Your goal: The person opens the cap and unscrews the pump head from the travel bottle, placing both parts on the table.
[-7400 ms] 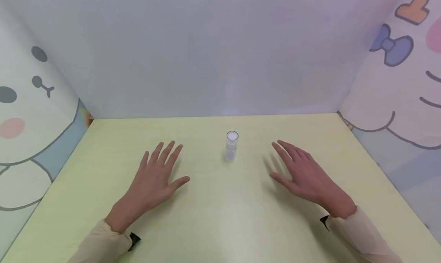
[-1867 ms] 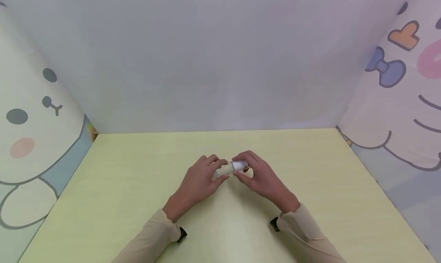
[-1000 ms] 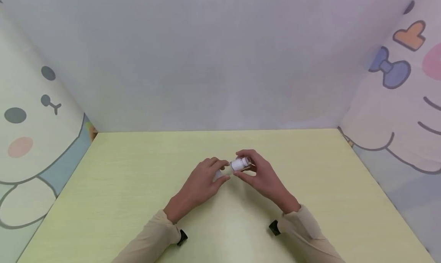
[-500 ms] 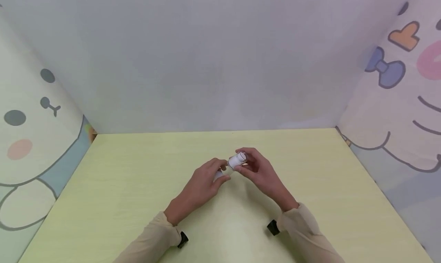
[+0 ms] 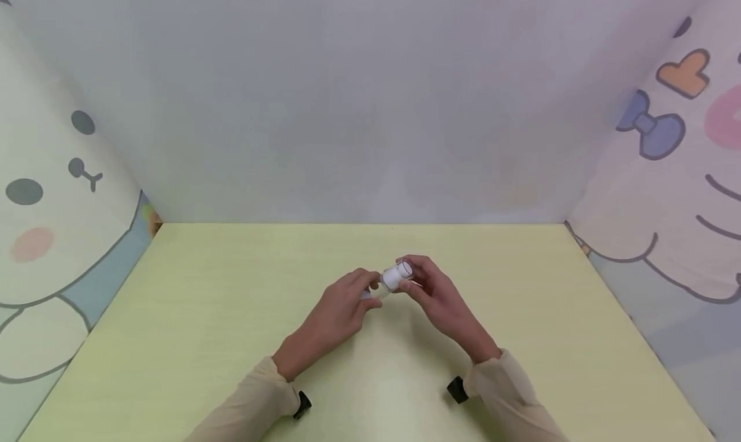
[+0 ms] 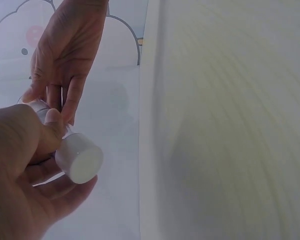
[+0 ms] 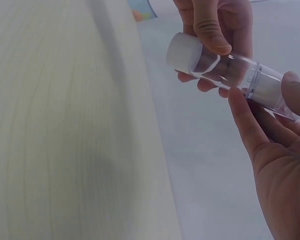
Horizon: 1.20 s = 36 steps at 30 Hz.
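While pale sleeves (image 5: 251, 397) are framing the near part of the bench (image 5: 376, 390), the left hand (image 5: 331, 308) is gripping the clear bottle (image 5: 392, 277) beside its white end (image 7: 182, 52), fingers curled round it, and the right hand (image 5: 446, 303) is pinching the opposite end (image 7: 267, 89) with thumb and fingers; the bottle is slanting above the bench, between both hands, and a grey wall (image 5: 370, 107) is standing beyond.

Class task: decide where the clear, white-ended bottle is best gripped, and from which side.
Probably the clear barrel, from the person's left, thumb opposite fingers: it looks straight and round, and the left hand holds there. The bottle slants up toward the right hand, which pinches its raised end, so approach across its length.
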{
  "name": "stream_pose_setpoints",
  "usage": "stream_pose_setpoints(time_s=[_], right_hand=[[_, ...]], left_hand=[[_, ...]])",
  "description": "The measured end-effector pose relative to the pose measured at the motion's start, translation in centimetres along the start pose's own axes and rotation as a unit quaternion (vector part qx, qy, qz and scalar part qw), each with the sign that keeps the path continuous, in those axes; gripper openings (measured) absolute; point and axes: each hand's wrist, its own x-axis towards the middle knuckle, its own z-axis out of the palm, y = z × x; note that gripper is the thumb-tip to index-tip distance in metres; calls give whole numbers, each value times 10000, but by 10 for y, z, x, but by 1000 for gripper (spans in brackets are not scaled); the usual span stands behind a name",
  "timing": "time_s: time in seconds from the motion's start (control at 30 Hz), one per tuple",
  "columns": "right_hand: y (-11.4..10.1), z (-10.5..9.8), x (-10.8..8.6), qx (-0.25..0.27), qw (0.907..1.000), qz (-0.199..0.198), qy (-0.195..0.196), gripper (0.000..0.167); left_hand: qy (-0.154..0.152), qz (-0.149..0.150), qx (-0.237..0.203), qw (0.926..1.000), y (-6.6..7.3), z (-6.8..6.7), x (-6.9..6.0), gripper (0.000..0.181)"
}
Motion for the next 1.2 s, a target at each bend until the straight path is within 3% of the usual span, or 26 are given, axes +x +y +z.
stream_pose_setpoints(time_s=[0.43, 0.83, 1.1, 1.2], right_hand=[[3, 2, 2, 98, 9995, -217, -193, 34], [11, 8, -3, -166, 9996, -217, 28, 28], [7, 8, 0, 130, 9992, -307, -197, 34], [3, 8, 0, -114, 9992, -239, -304, 41]], left_hand=[[-178, -158, 2, 9997, 0, -1, -2, 34], [-284, -118, 60, 9995, -2, 0, -3, 34], [-235, -6, 358, 9991, -4, -11, 1, 36], [-257, 18, 529, 9983, -3, -15, 1, 37]])
